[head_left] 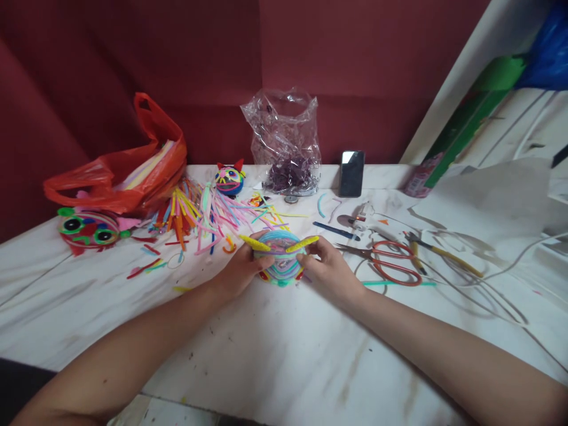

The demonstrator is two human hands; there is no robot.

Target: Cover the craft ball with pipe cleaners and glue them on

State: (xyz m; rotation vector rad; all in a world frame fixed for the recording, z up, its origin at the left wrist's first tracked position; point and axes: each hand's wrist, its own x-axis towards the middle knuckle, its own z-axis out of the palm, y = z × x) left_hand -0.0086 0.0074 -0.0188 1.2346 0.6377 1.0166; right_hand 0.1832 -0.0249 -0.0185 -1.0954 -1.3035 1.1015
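Observation:
Between my two hands is a round pipe-cleaner figure [284,269] wound in pastel blue, pink and green, with two yellow strips sticking out at its top like ears or horns. My left hand [248,260] grips its left side, thumb on the near face. On the right side my right hand [326,266] holds it in the same way, thumb near the yellow strip. Fingers behind the figure are partly hidden. The figure is held at the table's middle. Just right of my right hand lie red-handled scissors [394,262].
Loose pipe cleaners [222,216] spread leftward near a red plastic bag [119,177]. Two finished-looking figures, a red one [89,231] and a blue one [229,180], sit there. A clear bag [288,148] and a phone [352,173] stand behind. Pliers [448,257] and cables lie right.

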